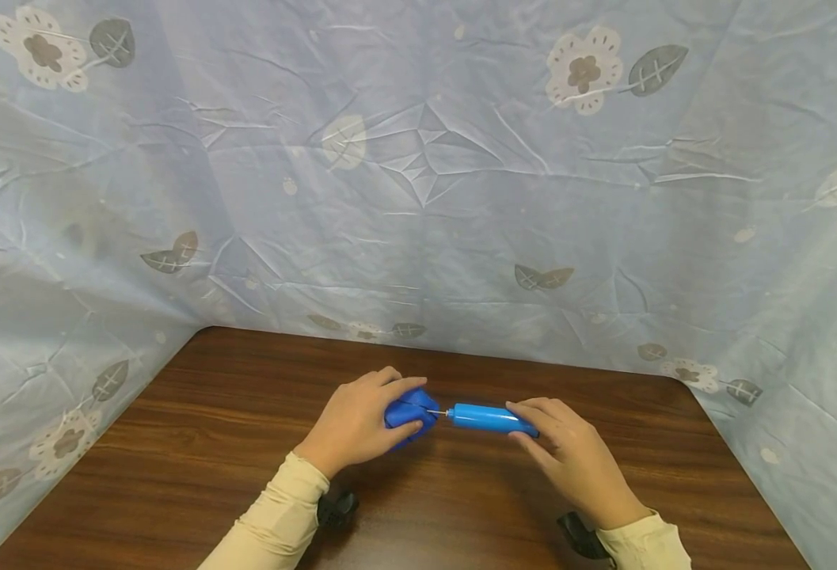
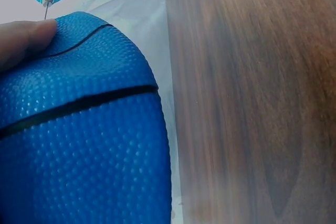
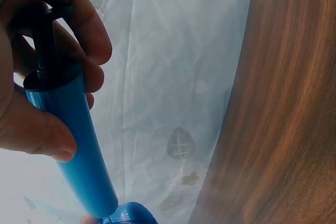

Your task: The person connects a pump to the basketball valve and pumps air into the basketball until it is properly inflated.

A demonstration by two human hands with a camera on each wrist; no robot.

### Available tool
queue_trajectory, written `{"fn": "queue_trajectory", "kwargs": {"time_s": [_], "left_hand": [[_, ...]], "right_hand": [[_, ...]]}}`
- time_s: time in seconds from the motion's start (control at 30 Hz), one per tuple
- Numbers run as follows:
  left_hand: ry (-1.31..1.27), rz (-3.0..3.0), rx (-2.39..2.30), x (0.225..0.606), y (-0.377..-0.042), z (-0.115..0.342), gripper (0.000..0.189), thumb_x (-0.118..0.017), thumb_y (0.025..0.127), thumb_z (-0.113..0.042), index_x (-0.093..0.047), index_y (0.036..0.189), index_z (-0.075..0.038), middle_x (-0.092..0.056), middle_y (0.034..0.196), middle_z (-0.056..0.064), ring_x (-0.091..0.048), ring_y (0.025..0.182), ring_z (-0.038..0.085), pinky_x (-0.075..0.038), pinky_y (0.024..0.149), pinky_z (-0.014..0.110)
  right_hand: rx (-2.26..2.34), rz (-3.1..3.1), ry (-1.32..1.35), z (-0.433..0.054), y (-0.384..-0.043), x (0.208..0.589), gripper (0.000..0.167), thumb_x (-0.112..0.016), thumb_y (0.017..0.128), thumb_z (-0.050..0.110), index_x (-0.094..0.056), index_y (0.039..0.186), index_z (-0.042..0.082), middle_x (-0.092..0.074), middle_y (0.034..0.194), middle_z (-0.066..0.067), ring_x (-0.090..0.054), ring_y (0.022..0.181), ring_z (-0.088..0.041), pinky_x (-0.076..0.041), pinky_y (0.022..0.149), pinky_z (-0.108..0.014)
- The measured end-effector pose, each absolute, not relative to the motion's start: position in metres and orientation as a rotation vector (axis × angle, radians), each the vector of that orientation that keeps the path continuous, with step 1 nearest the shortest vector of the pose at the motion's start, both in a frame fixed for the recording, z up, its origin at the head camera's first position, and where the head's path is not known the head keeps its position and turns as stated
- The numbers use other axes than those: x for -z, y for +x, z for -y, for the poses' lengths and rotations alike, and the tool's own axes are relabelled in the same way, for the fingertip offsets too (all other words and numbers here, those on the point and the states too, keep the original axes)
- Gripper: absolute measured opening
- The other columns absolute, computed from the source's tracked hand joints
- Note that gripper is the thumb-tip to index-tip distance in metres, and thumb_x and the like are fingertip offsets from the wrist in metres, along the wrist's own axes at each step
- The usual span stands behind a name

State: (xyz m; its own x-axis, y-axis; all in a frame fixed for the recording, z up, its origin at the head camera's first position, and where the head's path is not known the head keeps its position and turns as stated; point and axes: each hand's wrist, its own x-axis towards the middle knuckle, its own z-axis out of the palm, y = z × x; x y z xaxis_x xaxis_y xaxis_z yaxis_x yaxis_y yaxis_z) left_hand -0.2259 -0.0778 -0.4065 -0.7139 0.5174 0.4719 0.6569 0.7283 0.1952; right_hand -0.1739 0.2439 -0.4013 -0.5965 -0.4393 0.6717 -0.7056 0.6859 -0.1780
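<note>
My left hand (image 1: 363, 417) grips a blue rubber basketball (image 2: 94, 161) with a pebbled skin and black seams. The ball looks dented and soft, its top sunken in the left wrist view. To the right, my right hand (image 1: 573, 445) holds a light-blue hand pump (image 1: 481, 417) by its rear end. Thumb and fingers lie around the pump barrel (image 3: 79, 135) and its black handle (image 3: 47, 45). A thin metal needle (image 1: 439, 412) runs from the pump's front to the ball; how deep it sits is hidden by the left thumb.
Both hands work just above a brown wood-grain table (image 1: 197, 412). A pale blue curtain (image 1: 418, 237) with flower and leaf prints hangs behind and at both sides. Black wrist devices (image 1: 580, 537) are worn below the hands.
</note>
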Motion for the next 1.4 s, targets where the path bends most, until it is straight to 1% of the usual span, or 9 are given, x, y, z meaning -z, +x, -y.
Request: {"fn": "queue_trajectory", "kwargs": {"time_s": [0.17, 0.47, 0.57, 0.7, 0.77, 0.87, 0.97, 1.23, 1.4], "left_hand": [[-0.91, 2.537, 0.466, 0.4066, -0.2253, 0.0772, 0.05, -0.078, 0.089, -0.052, -0.068, 0.134, -0.033, -0.063, 0.112, -0.006, -0.065, 0.093, 0.012, -0.059, 0.074, 0.033], [-0.91, 2.528, 0.464, 0.4074, -0.2245, 0.0755, 0.054, -0.078, 0.088, -0.053, -0.066, 0.135, -0.03, -0.063, 0.114, -0.004, -0.066, 0.096, 0.013, -0.06, 0.074, 0.034], [-0.916, 2.525, 0.456, 0.4078, -0.2243, 0.0752, 0.053, -0.079, 0.087, -0.053, -0.066, 0.134, -0.03, -0.063, 0.115, -0.005, -0.066, 0.097, 0.013, -0.06, 0.074, 0.035], [-0.927, 2.515, 0.456, 0.408, -0.2246, 0.0753, 0.053, -0.079, 0.087, -0.052, -0.066, 0.134, -0.03, -0.062, 0.115, -0.005, -0.066, 0.096, 0.013, -0.06, 0.075, 0.034], [-0.933, 2.514, 0.458, 0.4079, -0.2248, 0.0754, 0.053, -0.079, 0.088, -0.052, -0.066, 0.134, -0.03, -0.062, 0.115, -0.005, -0.066, 0.096, 0.012, -0.06, 0.075, 0.033], [-0.945, 2.513, 0.464, 0.4076, -0.225, 0.0757, 0.054, -0.079, 0.088, -0.052, -0.065, 0.135, -0.03, -0.062, 0.117, -0.005, -0.066, 0.097, 0.012, -0.06, 0.075, 0.033], [-0.958, 2.517, 0.468, 0.4073, -0.2249, 0.0757, 0.054, -0.079, 0.088, -0.051, -0.065, 0.136, -0.03, -0.063, 0.118, -0.004, -0.066, 0.097, 0.012, -0.059, 0.075, 0.032], [-0.977, 2.518, 0.505, 0.4072, -0.2238, 0.0755, 0.054, -0.08, 0.087, -0.049, -0.065, 0.136, -0.029, -0.063, 0.119, -0.004, -0.066, 0.098, 0.012, -0.06, 0.076, 0.033], [-1.005, 2.52, 0.539, 0.4062, -0.2235, 0.0759, 0.055, -0.081, 0.086, -0.05, -0.065, 0.136, -0.029, -0.062, 0.121, -0.005, -0.066, 0.1, 0.011, -0.06, 0.078, 0.032]], "right_hand": [[-0.565, 2.299, 0.873, -0.2438, -0.1734, 0.4013, 0.056, -0.089, 0.076, 0.004, -0.071, 0.128, 0.012, -0.07, 0.116, 0.006, -0.061, 0.094, -0.008, -0.042, 0.075, -0.014], [-0.571, 2.299, 0.878, -0.2445, -0.174, 0.4034, 0.055, -0.089, 0.077, 0.005, -0.071, 0.129, 0.012, -0.069, 0.117, 0.007, -0.059, 0.092, -0.006, -0.042, 0.073, -0.014], [-0.574, 2.301, 0.886, -0.2448, -0.1741, 0.404, 0.045, -0.085, 0.086, 0.015, -0.071, 0.129, 0.013, -0.069, 0.117, 0.007, -0.058, 0.091, -0.006, -0.042, 0.072, -0.013], [-0.581, 2.302, 0.89, -0.2455, -0.1745, 0.4039, 0.036, -0.071, 0.099, 0.033, -0.071, 0.129, 0.013, -0.069, 0.118, 0.007, -0.058, 0.091, -0.005, -0.042, 0.071, -0.013], [-0.585, 2.301, 0.89, -0.2456, -0.1745, 0.4038, 0.036, -0.073, 0.098, 0.031, -0.071, 0.129, 0.014, -0.069, 0.118, 0.007, -0.058, 0.091, -0.005, -0.042, 0.071, -0.013], [-0.593, 2.303, 0.887, -0.2454, -0.1741, 0.4036, 0.045, -0.085, 0.086, 0.013, -0.071, 0.129, 0.014, -0.069, 0.117, 0.007, -0.057, 0.09, -0.005, -0.041, 0.071, -0.013], [-0.601, 2.306, 0.881, -0.2451, -0.174, 0.4039, 0.057, -0.089, 0.076, 0.002, -0.071, 0.128, 0.014, -0.069, 0.117, 0.007, -0.057, 0.09, -0.005, -0.04, 0.071, -0.012], [-0.638, 2.303, 0.882, -0.2452, -0.1748, 0.404, 0.057, -0.089, 0.075, 0.0, -0.072, 0.127, 0.013, -0.069, 0.116, 0.006, -0.057, 0.09, -0.005, -0.041, 0.071, -0.011], [-0.687, 2.282, 0.907, -0.2476, -0.1761, 0.4049, 0.05, -0.087, 0.08, 0.004, -0.072, 0.127, 0.013, -0.069, 0.116, 0.006, -0.059, 0.091, -0.006, -0.045, 0.072, -0.011]]}}
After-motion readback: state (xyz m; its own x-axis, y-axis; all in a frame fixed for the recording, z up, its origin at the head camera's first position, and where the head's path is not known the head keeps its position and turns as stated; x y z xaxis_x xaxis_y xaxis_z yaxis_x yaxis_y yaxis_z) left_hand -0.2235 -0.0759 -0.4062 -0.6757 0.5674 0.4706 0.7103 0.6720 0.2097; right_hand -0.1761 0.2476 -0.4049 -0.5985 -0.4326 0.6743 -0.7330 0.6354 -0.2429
